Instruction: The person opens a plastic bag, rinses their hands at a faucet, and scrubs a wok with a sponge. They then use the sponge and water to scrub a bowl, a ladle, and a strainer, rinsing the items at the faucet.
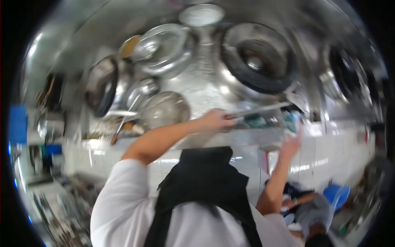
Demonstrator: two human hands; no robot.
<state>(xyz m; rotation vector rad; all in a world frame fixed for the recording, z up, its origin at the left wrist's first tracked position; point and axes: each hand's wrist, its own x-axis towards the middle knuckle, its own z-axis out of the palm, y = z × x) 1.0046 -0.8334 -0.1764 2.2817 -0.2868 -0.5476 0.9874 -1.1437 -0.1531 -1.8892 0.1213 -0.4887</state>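
Observation:
My left hand [217, 120] is wrapped round the handle end of a long metal utensil [263, 108], which reaches right toward the large wok. My right hand [292, 142] grips a green and white cloth [291, 122] near the counter's front edge; motion blur smears it. A white ladle-like head [295, 101] shows just beyond the cloth. The large dark-rimmed wok [259, 57] sits behind my hands. To the left of my left hand lies a round mesh strainer [166, 110].
Metal bowls [162, 49] stand at the back left, beside a tilted dark-rimmed wok [101, 86]. Another wok [349, 74] is at the far right. A wooden-handled tool [119, 131] lies at the left edge. A person [314, 212] is low at the bottom right, beside a blue container [336, 195].

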